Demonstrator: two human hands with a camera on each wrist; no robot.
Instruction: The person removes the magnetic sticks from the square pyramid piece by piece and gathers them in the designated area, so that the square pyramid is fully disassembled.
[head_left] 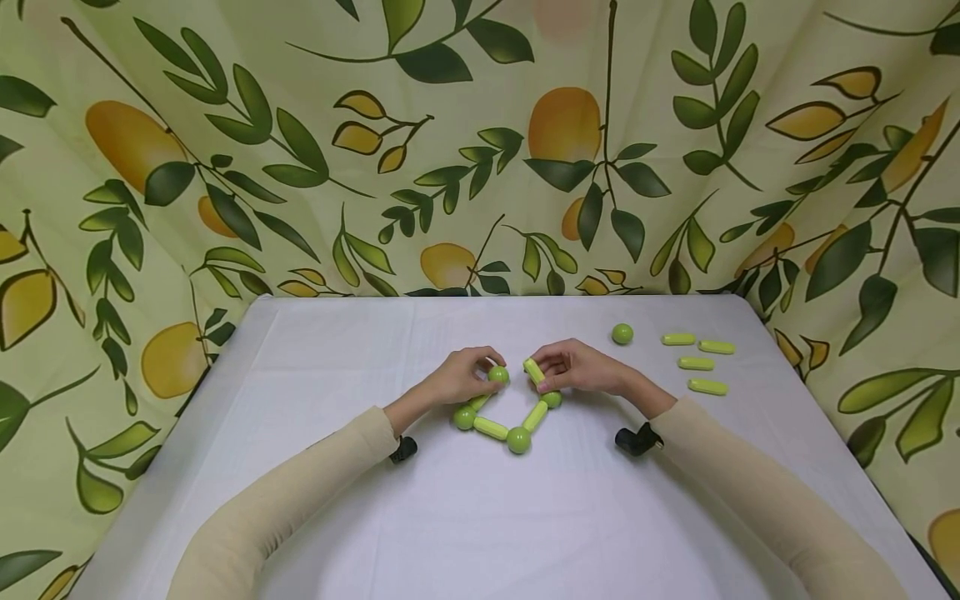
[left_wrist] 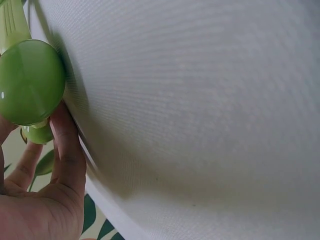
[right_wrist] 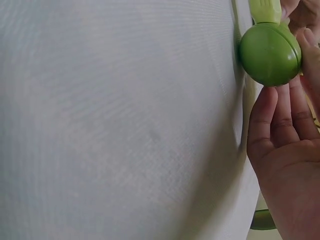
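Light-green rods and green balls are joined in a chain that leaves a gap on its far side. At the chain's left end, my left hand (head_left: 455, 379) pinches a ball (head_left: 498, 376). My right hand (head_left: 588, 367) grips a rod (head_left: 534, 372) at the other end, which slants up from a ball (head_left: 552, 400). Between them, the chain's near corner is a ball (head_left: 519, 440), with a rod (head_left: 491, 428) leading left to another ball (head_left: 464, 417). In the right wrist view, fingertips touch the underside of a large ball (right_wrist: 270, 54).
Several loose rods (head_left: 696, 364) lie at the right of the white-covered table (head_left: 585, 517), with one loose ball (head_left: 622, 333) just left of them. A leaf-and-fruit patterned curtain (head_left: 480, 192) surrounds the table's back and sides. Black wrist cameras (head_left: 637, 439) hang beneath both sleeves.
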